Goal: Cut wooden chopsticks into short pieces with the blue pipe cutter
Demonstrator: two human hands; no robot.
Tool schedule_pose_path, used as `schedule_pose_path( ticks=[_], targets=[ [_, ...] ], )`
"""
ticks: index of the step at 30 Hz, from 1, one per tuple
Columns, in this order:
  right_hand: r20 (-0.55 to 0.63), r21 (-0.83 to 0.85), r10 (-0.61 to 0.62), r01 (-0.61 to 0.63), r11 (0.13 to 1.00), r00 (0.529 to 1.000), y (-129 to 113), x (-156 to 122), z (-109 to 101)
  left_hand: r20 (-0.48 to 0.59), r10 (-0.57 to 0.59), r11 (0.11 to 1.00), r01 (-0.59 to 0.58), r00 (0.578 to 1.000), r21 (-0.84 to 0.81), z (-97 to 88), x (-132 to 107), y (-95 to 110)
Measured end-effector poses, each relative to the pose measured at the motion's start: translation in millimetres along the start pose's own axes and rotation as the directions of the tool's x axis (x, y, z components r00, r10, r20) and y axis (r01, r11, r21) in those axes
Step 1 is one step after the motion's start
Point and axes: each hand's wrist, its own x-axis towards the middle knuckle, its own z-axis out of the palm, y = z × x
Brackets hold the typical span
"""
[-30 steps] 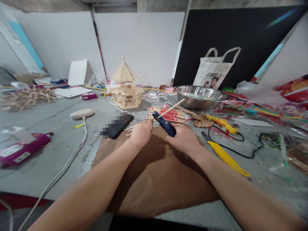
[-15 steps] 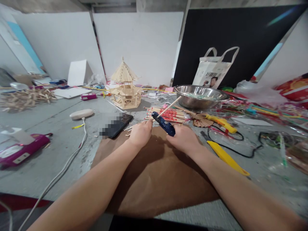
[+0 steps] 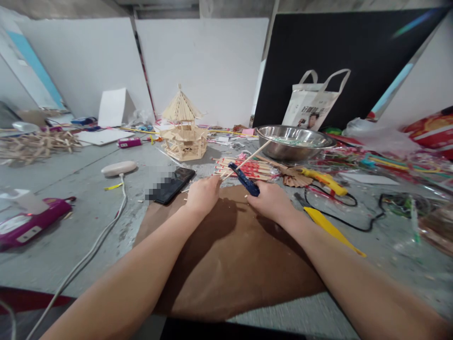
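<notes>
My left hand (image 3: 204,193) is closed on the lower end of a thin wooden stick (image 3: 256,152), which slants up to the right. In my right hand (image 3: 272,202) is a dark blue hand tool (image 3: 246,180), perhaps a cutter; its exact kind is unclear. The tool's tip crosses close to the stick, just right of my left fingers; whether it touches cannot be made out. Both hands are above a brown sheet (image 3: 226,269). Behind them lies a bundle of sticks with red markings (image 3: 253,168). A black phone (image 3: 174,185) rests left of my left hand.
A wooden stick pavilion model (image 3: 184,137) stands at the back. Right of it is a steel bowl (image 3: 283,148). A yellow-handled tool (image 3: 323,181) and a yellow cutter-like tool (image 3: 331,230) lie right. A white cable (image 3: 106,231) and purple power strip (image 3: 38,219) are left.
The dark blue tool has turned slightly, showing a narrower side, and shifted a little right. My left hand has moved slightly left, still gripping the stick.
</notes>
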Motion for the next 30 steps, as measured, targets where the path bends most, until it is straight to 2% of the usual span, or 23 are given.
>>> schedule_pose_path(
  ticks=[2, 5, 6, 9, 11, 15, 20, 30],
  targets=[
    [0.002, 0.016, 0.022, -0.022, 1.000, 1.000, 5.9, 2.9, 0.0, -0.012, -0.066, 0.998, 0.066, 0.998, 0.000, 0.6, 1.9, -6.3],
    [0.012, 0.036, 0.037, -0.037, 0.999, 0.999, 9.7, 4.8, 0.0, 0.039, -0.116, 0.993, 0.117, 0.992, -0.023, 4.0, 5.2, -12.8],
    [0.010, 0.039, 0.033, -0.033, 0.999, 0.999, 9.3, 4.7, 0.1, 0.037, -0.104, 0.993, 0.106, 0.994, -0.048, 5.3, 5.8, -13.0],
    [-0.003, 0.067, 0.004, -0.003, 0.998, 1.000, 5.2, 3.1, 0.6, -0.081, -0.007, 0.987, -0.006, 0.997, -0.161, 7.8, 5.1, -7.1],
    [-0.009, 0.105, -0.026, 0.026, 0.994, 1.000, 2.0, 1.1, 0.7, -0.117, 0.043, 0.966, -0.071, 0.992, -0.248, 7.7, 2.5, 0.0],
    [-0.023, 0.152, -0.081, 0.084, 0.985, 0.996, -4.4, -4.6, -0.7, -0.072, 0.001, 0.922, -0.028, 0.997, -0.387, 4.6, -2.6, 10.3],
    [-0.023, 0.173, -0.120, 0.122, 0.977, 0.993, -9.2, -9.5, -2.8, -0.094, -0.089, 0.900, 0.040, 0.992, -0.435, -2.0, -1.6, 10.3],
    [-0.031, 0.104, -0.157, 0.159, 0.982, 0.987, -3.2, -6.3, -4.6, -0.015, 0.006, 0.777, -0.014, 1.000, -0.629, -4.8, 7.1, 4.4]
  ],
)
